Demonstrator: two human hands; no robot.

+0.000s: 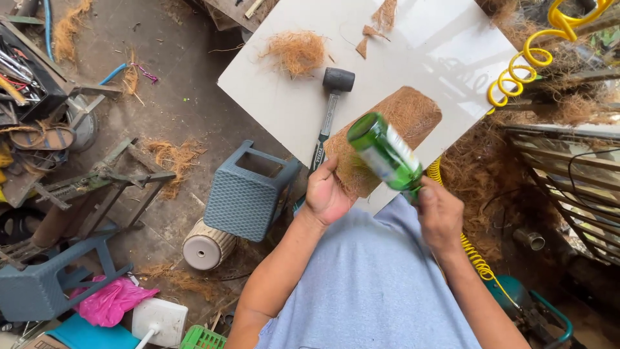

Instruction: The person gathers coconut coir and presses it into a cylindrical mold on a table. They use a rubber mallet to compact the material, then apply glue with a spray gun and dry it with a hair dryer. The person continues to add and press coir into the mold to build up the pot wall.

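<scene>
Green glass bottle (383, 154): held off the board by its neck end in the right hand (440, 213), base raised and pointing up-left, body tilted; pale label band around the body; motion-blurred. It is poised above the near end of the coir sheet.

Coir sheet (394, 129): brown, fibrous, flat oblong with rounded ends, lying diagonally on the white board (445, 45). Its near lower edge overhangs the board edge, where the left hand (327, 194) grips it.
</scene>
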